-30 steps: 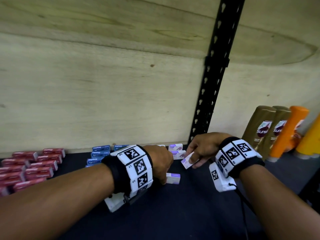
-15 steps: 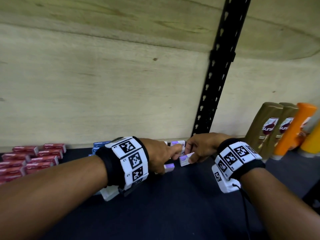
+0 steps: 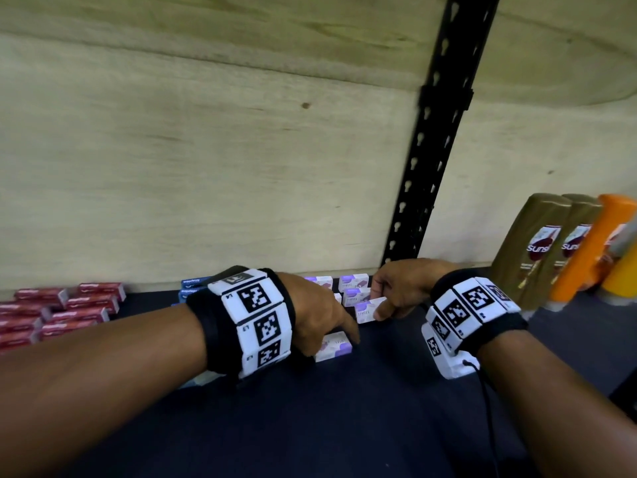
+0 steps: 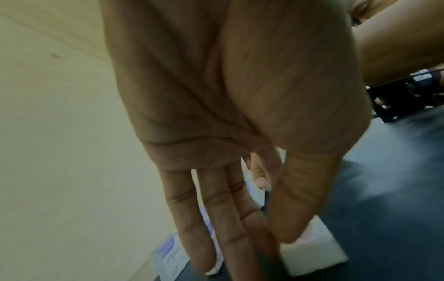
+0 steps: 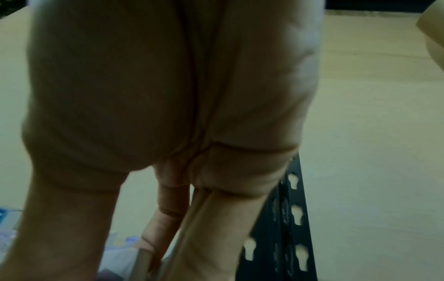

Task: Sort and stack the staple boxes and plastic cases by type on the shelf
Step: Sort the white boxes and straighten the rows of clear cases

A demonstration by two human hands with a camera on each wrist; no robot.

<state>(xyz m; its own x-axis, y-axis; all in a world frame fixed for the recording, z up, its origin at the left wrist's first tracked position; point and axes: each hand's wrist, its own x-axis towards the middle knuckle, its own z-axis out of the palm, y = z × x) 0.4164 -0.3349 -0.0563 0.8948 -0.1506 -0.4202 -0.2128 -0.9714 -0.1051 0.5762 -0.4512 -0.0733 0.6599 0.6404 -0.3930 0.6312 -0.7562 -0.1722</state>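
Note:
Small white-and-purple staple boxes point(image 3: 351, 282) lie in a group at the back of the dark shelf point(image 3: 344, 426). My right hand point(image 3: 377, 305) pinches one such box point(image 3: 367, 311) by its right end, at the front of that group. My left hand point(image 3: 344, 343) holds another white-and-purple box point(image 3: 336, 347) against the shelf, nearer to me. In the left wrist view the thumb point(image 4: 298, 228) lies on that box point(image 4: 317, 256), with the fingers along its other side. Blue boxes point(image 3: 191, 288) are half hidden behind my left wrist. Red boxes point(image 3: 69, 305) are stacked at the far left.
Brown shampoo bottles point(image 3: 537, 250) and orange bottles point(image 3: 593, 246) stand at the right. A black slotted upright point(image 3: 424, 174) rises against the wooden back wall just behind my right hand. Bare dark shelf lies in front of both hands.
My right hand has laid its tilted box down flatter against the purple group. My left hand reached toward that group half a second ago and has drawn back over its box.

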